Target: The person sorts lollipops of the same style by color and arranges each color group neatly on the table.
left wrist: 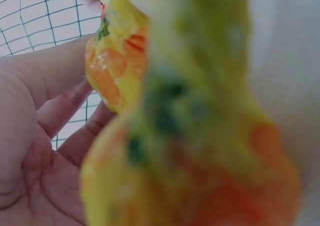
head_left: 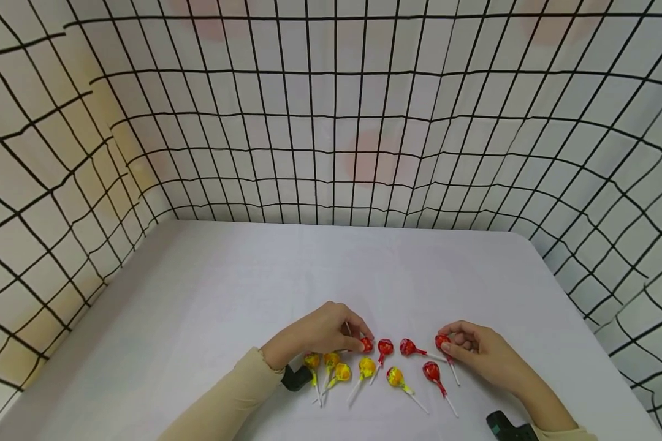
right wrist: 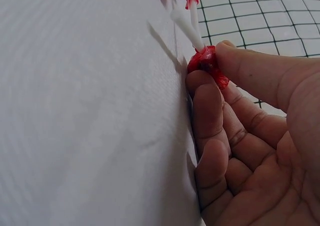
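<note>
My left hand (head_left: 322, 331) pinches the head of a red-wrapped lollipop (head_left: 367, 345) between thumb and fingers, at the left end of a row of red lollipops. In the left wrist view, yellow lollipops (left wrist: 215, 181) fill the foreground, blurred, and hide most of that grip. To the right, my right hand (head_left: 482, 355) holds another red lollipop (head_left: 441, 339) by its head, its white stick pointing toward me. The right wrist view shows thumb and index finger on the red wrapper (right wrist: 202, 60). Between the hands lie red lollipops (head_left: 385, 348) on the table.
Several yellow lollipops (head_left: 366, 367) lie nearer me, some with crossed sticks beside the left wrist. One red lollipop (head_left: 432, 371) rests below the right hand's. A white cloth covers the table (head_left: 226, 275). Black-grid netting (head_left: 336, 116) stands around the back and sides.
</note>
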The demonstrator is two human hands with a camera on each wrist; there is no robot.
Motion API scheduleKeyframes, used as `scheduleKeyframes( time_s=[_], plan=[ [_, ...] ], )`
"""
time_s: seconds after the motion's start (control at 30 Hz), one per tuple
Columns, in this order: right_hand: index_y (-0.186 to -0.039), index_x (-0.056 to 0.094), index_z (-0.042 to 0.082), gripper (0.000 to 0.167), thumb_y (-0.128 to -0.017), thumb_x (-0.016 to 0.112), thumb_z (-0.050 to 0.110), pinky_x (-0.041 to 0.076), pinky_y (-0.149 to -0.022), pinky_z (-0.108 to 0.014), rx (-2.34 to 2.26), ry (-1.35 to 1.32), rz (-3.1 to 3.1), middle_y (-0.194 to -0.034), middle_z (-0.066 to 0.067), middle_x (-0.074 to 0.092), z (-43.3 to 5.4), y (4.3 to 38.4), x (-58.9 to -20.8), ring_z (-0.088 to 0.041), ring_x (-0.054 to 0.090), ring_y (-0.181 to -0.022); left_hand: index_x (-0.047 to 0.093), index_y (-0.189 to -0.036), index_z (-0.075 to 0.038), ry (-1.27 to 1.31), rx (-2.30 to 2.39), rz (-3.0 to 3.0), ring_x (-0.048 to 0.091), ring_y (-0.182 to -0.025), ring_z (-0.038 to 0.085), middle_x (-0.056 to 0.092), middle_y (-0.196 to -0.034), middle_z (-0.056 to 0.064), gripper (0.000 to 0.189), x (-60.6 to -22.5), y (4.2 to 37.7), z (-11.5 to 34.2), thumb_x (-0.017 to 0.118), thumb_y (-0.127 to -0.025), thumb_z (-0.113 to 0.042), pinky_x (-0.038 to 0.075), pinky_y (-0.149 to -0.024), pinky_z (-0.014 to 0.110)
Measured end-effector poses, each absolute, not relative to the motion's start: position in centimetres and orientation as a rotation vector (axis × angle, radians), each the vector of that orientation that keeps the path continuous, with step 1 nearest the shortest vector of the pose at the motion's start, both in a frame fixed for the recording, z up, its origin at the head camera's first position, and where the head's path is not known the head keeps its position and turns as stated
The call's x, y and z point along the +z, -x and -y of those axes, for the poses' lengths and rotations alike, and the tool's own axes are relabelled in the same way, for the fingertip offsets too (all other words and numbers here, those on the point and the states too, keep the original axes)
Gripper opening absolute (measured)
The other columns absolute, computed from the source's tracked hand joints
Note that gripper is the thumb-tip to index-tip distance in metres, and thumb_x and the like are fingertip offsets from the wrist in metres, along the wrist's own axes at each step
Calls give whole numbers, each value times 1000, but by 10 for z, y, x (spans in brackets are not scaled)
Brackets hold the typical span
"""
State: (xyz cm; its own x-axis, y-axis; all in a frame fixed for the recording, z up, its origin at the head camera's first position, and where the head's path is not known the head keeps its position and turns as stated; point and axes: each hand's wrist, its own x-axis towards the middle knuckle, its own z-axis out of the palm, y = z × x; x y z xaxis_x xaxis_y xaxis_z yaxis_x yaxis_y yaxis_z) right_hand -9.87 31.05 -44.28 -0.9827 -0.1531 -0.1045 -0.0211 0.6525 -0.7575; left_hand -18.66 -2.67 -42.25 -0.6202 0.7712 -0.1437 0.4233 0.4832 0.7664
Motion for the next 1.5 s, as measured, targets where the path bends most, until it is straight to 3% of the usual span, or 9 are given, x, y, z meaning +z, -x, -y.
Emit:
scheduleKeyframes(
  time_s=[0.77, 1.17, 1.5],
  plan=[
    [-121, 72, 5, 28, -101, 76, 25, 50, -70, -22, -1123, 139, -2802, -92, 0, 67, -307, 109, -437, -4, 56, -77, 84, -108, -16, -1000, 982, -2274, 58, -72, 4, 69, -81, -7, 13, -420, 187, 29, 81, -96, -12, 51, -66, 16],
    [-127, 69, 4, 31, -103, 73, 24, 45, -62, -23, -1048, 208, -2868, -95, -1, 70, -315, 144, -418, -6, 55, -77, 85, -108, -17, -1017, 976, -2273, 58, -71, 2, 69, -81, -9, 13, -425, 187, 28, 81, -97, -12, 53, -66, 16],
    [-127, 68, 2, 33, -104, 72, 24, 46, -63, -25, -1004, 216, -2906, -95, -3, 73, -318, 185, -406, -16, 60, -81, 84, -108, -17, -1011, 973, -2281, 58, -73, 3, 70, -82, -7, 13, -422, 184, 28, 80, -97, -11, 53, -67, 16]
  ],
)
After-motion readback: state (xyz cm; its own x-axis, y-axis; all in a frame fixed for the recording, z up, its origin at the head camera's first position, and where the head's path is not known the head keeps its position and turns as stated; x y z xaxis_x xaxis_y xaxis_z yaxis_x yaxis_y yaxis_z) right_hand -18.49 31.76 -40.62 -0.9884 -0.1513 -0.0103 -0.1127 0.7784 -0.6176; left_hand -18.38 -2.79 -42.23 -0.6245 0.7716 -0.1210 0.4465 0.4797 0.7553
